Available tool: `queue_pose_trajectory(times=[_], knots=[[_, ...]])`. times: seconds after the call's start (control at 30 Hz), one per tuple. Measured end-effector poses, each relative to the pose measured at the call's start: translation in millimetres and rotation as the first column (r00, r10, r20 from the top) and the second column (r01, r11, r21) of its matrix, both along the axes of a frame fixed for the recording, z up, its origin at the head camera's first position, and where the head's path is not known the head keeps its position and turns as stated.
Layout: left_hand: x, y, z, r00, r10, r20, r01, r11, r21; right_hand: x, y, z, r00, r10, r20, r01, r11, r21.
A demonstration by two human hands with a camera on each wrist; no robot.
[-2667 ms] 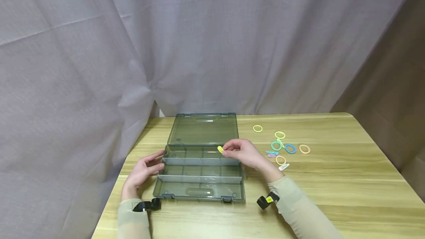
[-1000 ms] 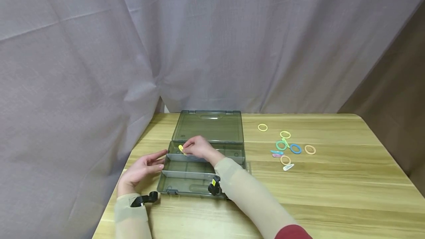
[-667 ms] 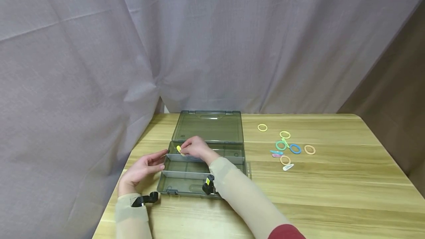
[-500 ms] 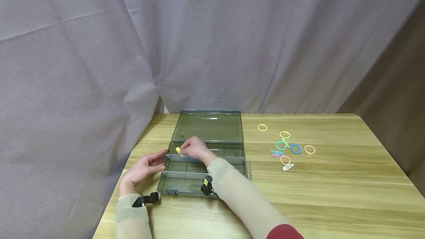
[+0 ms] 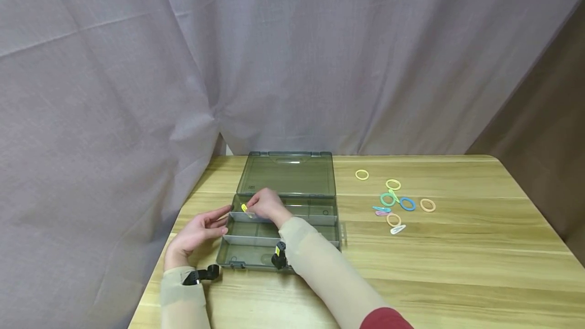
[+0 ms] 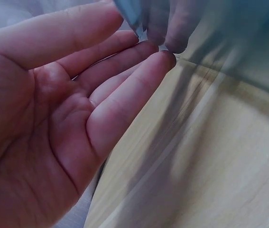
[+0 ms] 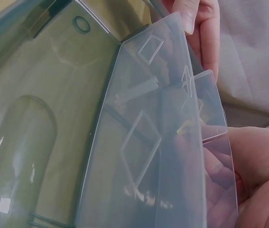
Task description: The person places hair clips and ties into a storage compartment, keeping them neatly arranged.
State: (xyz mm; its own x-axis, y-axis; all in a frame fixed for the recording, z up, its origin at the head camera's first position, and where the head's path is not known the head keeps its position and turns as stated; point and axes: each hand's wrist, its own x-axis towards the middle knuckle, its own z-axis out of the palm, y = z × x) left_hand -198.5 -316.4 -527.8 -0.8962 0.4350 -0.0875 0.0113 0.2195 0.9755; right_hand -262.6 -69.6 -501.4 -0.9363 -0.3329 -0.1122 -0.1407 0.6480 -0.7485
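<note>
At left, the left hand (image 5: 198,232) rests against the box's (image 5: 247,255) left wall, fingers extended; steady contact there should stop sliding. The yellow clip (image 5: 244,207) is at the far row's left end, pinched by the right hand (image 5: 267,204); best lowered clear of the divider (image 5: 315,220) before release. The mark on the lid (image 5: 288,174) is unreadable. Farther right lie 6 rings (image 5: 415,204), unlabelled as far as visible.

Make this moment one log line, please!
left hand: touching box | right hand: pinching yellow clip at back compartment | lid: open | table: rings, other clips
</note>
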Motion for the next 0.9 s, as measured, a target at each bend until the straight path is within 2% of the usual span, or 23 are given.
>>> queue_pose_trajectory(times=[0.33, 0.73, 0.9], knots=[[0.1, 0.0, -0.6, 1.000, 0.004, 0.007, -0.005, 1.000, 0.018, 2.7, -3.7, 1.4, 0.999, -0.032, 0.008, 0.032, 0.999, 0.011], [1.6, 1.3, 1.8, 1.000, 0.013, 0.014, -0.013, 1.000, 0.005, 1.8, -5.8, 0.8, 0.999, -0.051, 0.017, 0.050, 0.996, 0.067], [1.7, 1.4, 1.7, 1.000, 0.012, 0.016, -0.012, 1.000, 0.001, 1.1, -5.5, -0.9, 0.998, -0.052, -0.034, 0.054, 0.996, 0.076]])
